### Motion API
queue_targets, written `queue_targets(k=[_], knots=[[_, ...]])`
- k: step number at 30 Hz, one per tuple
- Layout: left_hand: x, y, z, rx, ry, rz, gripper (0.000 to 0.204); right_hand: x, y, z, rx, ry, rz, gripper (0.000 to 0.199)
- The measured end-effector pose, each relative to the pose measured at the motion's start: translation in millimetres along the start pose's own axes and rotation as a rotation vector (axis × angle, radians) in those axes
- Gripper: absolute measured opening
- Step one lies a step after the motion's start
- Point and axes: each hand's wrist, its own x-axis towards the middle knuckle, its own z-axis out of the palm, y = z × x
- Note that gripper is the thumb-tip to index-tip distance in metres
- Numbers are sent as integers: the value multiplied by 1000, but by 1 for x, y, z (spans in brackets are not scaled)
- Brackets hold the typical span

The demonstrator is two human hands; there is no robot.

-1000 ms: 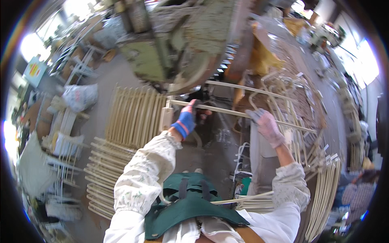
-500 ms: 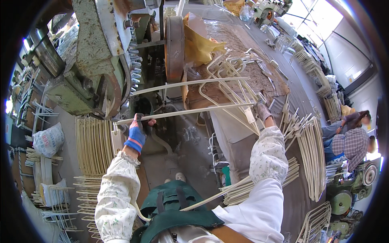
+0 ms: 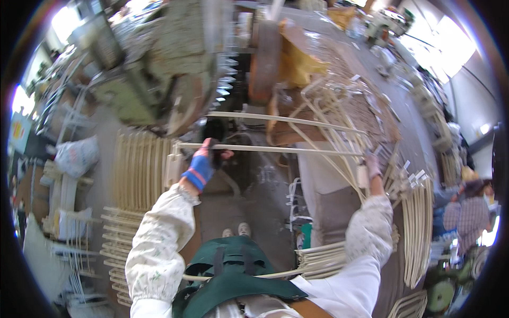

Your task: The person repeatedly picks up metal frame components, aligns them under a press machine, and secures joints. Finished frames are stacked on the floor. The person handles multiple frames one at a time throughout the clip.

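A cream-coloured bent metal frame point(image 3: 275, 149) stretches in front of me, its two long rods roughly side by side and meeting at the right end. My left hand point(image 3: 199, 168), in a blue and red glove, is closed round the nearer rod by its left end. At the other end my right hand point(image 3: 373, 165), in a pale glove, grips the frame; its fingers are blurred. The far rod's left tip lies close to the green machine point(image 3: 154, 58) with its row of bolts. Behind the right hand, more bent frames point(image 3: 331, 114) lie piled on a brown-covered table point(image 3: 366, 69).
Stacks of cream frames stand at left point(image 3: 140, 169) and lower left point(image 3: 119, 238). Another stack point(image 3: 418, 233) hangs at right. A rusty wheel point(image 3: 264, 63) sits beside the machine. A white sack point(image 3: 78, 156) is far left. Another person point(image 3: 466, 217) sits at far right.
The surroundings have shifted rightward in view and blurred. Both hands still hold the frame; its right end has dropped, so the rods now slope slightly down to the right.
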Motion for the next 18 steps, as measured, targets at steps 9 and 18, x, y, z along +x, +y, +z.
queue_targets(k=[9, 18], knots=[[0, -1, -2, -60, -119, -53, 40, 37, -8, -116, -556, 235, -254, 48], [-111, 69, -22, 565, -290, 219, 38, -75, -113, -141, -794, 530, -101, 59]])
